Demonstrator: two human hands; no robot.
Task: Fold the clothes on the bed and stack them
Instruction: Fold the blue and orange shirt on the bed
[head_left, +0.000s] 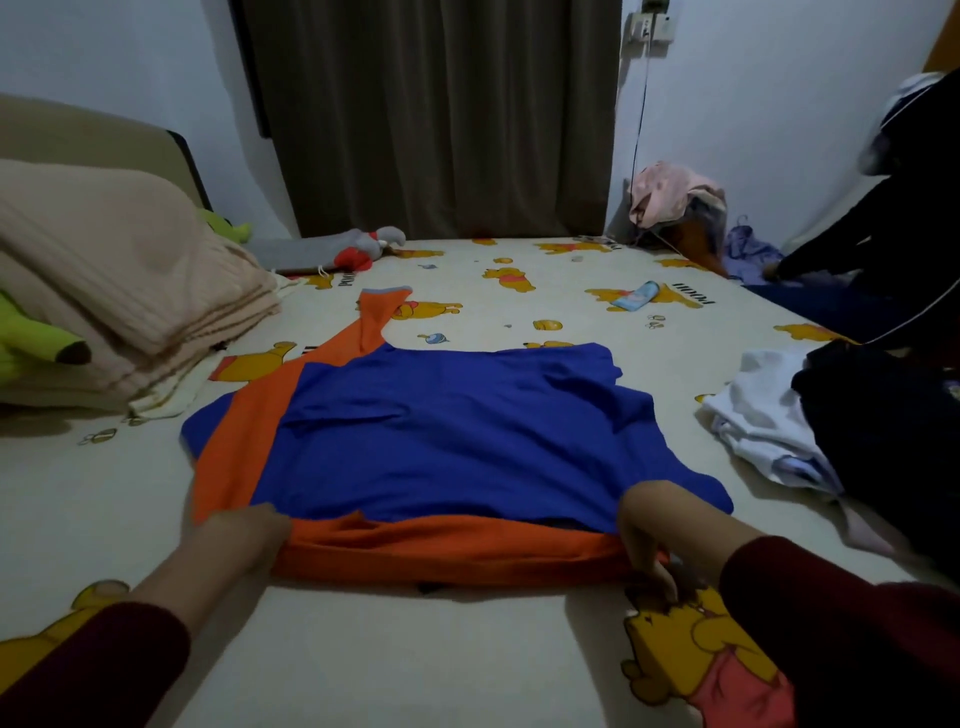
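blue shirt (457, 431), orange trim, spread flat

A home bedroom is showing here. A bed (467, 649) in a cartoon bear sheet is filling the room, a dark curtain (431, 114) is hanging behind it, folded beige blankets (119, 291) and soft toys (363, 249) are lying alongside.
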